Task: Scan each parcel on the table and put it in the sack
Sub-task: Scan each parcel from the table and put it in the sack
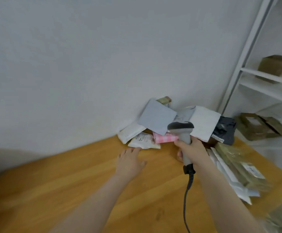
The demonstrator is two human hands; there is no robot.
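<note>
A heap of parcels lies at the far corner of the wooden table (69,185) against the wall: a grey-blue mailer (157,117), a white mailer (204,121), a pink striped packet (165,138), a small white pouch (142,141) and a dark bag (225,130). My right hand (191,149) grips the handle of a grey barcode scanner (181,130), its head pointing left over the pink packet. My left hand (130,161) is stretched out flat above the table, fingertips just short of the white pouch, holding nothing. No sack is in view.
More mailers and a taped brown parcel (238,167) are stacked along the table's right edge. A white shelf unit (270,76) with cardboard boxes stands at the right. The scanner's cable (186,199) hangs down over the table toward me.
</note>
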